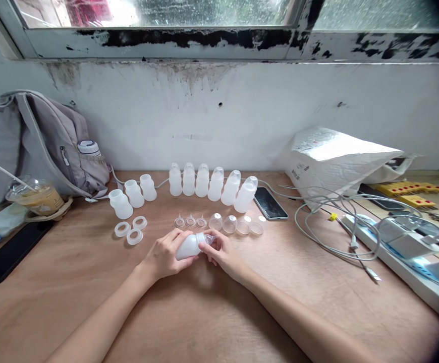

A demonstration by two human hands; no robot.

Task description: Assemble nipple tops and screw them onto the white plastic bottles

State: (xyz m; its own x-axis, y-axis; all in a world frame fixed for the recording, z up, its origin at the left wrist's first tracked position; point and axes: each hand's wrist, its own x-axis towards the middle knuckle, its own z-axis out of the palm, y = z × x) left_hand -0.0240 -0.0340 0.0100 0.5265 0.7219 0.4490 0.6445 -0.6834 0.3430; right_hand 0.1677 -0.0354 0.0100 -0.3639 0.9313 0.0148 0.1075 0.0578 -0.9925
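My left hand is wrapped round the body of a translucent white baby bottle, which lies tilted on its side above the table. At its neck, my right hand grips the collar ring, and a clear nipple sticks out between the fingers. Just beyond my hands are three clear nipples and several clear dome caps. Three white collar rings lie to the left, in front of three open bottles. Several capped bottles stand in a curved row at the back.
A phone lies right of the capped bottles. Looped white cables, a power strip and a silvery bag fill the right side. At left are a backpack, an iced drink cup and a black phone.
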